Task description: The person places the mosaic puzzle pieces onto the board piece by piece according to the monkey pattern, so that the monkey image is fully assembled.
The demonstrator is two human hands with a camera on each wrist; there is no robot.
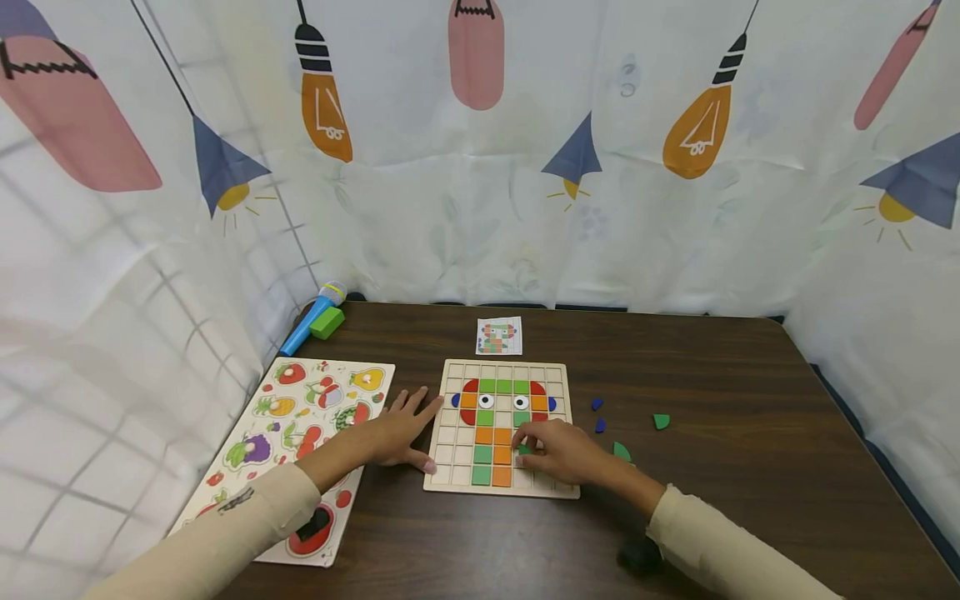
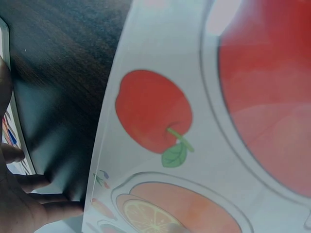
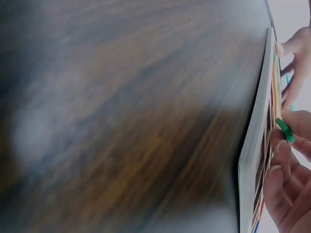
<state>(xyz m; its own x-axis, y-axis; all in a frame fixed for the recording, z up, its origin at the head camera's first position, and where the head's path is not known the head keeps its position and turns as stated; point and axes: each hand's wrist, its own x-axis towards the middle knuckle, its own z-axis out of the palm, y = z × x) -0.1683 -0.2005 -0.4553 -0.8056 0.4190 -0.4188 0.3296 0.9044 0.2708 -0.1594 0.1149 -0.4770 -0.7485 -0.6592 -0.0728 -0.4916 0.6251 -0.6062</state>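
Note:
A square wooden grid board [image 1: 453, 475] lies on the table, partly filled with red, green, orange, blue and eye-marked pieces. My right hand [image 1: 558, 450] is over its lower right part and pinches a small green piece [image 3: 285, 130] between thumb and fingers, just right of the orange squares. The right fingers hide some cells beneath them. At the board's left edge my left hand [image 1: 401, 433] rests with fingers spread, its thumb touching the lower left corner. In the left wrist view some of the left fingers [image 2: 63, 208] reach the edge of a fruit-picture board [image 2: 102, 145].
Right of the grid board lie two small blue pieces [image 1: 597, 404] and two green pieces [image 1: 662, 422]. A printed picture card [image 1: 499, 337] sits behind it. At the back left are a blue toy microphone [image 1: 303, 327] and a green block [image 1: 327, 323]. Patterned curtains surround the table.

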